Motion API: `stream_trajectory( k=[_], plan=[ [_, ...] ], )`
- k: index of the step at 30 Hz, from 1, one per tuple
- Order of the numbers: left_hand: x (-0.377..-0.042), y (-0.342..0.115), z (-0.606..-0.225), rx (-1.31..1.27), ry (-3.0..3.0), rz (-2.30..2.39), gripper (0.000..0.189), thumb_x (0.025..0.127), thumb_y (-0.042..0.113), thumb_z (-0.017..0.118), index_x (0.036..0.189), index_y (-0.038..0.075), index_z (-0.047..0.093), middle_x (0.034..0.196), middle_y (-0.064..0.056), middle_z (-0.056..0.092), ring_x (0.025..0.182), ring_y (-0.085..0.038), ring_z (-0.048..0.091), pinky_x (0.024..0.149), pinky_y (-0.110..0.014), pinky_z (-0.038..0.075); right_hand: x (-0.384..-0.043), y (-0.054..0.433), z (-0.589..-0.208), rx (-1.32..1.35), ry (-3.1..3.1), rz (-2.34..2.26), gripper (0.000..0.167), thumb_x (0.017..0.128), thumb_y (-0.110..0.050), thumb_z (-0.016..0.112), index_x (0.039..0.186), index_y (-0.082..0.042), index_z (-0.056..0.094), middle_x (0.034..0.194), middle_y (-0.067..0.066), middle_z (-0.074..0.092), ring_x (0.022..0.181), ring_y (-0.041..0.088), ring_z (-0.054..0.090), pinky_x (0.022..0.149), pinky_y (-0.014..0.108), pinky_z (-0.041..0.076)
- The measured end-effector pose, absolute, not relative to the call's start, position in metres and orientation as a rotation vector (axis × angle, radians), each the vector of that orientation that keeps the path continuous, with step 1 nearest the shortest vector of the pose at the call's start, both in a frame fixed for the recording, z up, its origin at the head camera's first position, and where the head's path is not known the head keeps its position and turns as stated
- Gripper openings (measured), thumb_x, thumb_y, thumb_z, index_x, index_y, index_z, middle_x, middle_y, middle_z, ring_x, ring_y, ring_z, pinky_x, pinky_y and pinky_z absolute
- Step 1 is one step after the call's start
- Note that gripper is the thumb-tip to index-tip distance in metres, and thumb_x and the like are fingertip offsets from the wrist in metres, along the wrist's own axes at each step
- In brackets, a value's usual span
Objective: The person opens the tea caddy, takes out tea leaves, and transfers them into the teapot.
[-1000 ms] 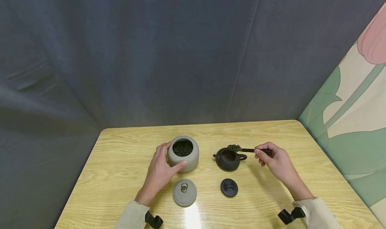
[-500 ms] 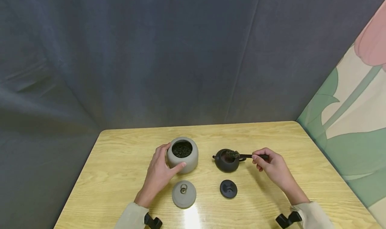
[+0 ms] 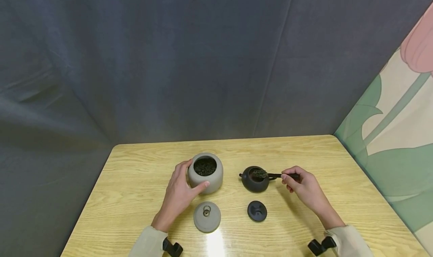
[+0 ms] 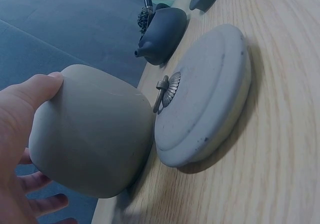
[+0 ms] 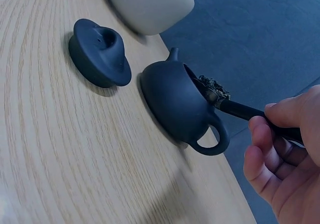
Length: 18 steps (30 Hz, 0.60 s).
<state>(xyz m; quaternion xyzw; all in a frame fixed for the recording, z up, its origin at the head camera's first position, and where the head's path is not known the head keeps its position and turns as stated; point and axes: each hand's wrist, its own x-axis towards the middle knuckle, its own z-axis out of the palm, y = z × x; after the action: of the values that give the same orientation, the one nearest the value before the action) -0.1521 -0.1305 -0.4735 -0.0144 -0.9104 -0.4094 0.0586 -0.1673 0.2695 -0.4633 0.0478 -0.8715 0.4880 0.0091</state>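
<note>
A slim black-handled scoop (image 3: 274, 175), heaped with dark dried leaves (image 3: 259, 173), is pinched between the right hand's (image 3: 302, 187) thumb and fingers, its loaded end at the open mouth of a small, round, matte black teapot (image 3: 255, 186). To the left, the left hand (image 3: 179, 193) clasps the side of a rounded grey ceramic jar (image 3: 212, 183), uncovered, with more dark leaves inside. A grey disc lid (image 3: 207, 224) with a metal ring and a round black lid (image 3: 257, 211) lie on the pale wood-grain counter (image 3: 135, 189). Dark blue-grey fabric (image 3: 186, 61) hangs behind; a flower-patterned panel (image 3: 406, 170) stands right.
</note>
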Motion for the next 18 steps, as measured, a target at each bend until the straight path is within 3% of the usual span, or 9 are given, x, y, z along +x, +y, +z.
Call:
stream_trajectory(
  k=[12,18],
  plan=[
    [-0.153,-0.13,-0.474,-0.036,-2.764,-1.226,0.098,0.085,0.058,0.086,0.163,0.021,0.04,0.166,-0.007,0.042,0.15,-0.036,0.049,0.116,-0.063,0.045,-0.17,0.263,-0.46,0.175,-2.767,1.458,0.024,0.107,-0.018,0.067,0.118,0.003,0.068,0.097,0.02,0.073,0.071,0.021,0.065,0.063,0.03,0.056],
    [-0.153,-0.129,-0.473,-0.029,-2.767,-1.225,0.098,0.085,0.058,0.086,0.163,0.021,0.04,0.166,-0.007,0.042,0.15,-0.036,0.048,0.116,-0.063,0.045,-0.171,0.259,-0.458,0.228,-2.789,1.366,0.021,0.107,-0.017,0.067,0.118,0.001,0.069,0.096,0.017,0.073,0.071,0.01,0.061,0.062,0.025,0.052]
  ],
)
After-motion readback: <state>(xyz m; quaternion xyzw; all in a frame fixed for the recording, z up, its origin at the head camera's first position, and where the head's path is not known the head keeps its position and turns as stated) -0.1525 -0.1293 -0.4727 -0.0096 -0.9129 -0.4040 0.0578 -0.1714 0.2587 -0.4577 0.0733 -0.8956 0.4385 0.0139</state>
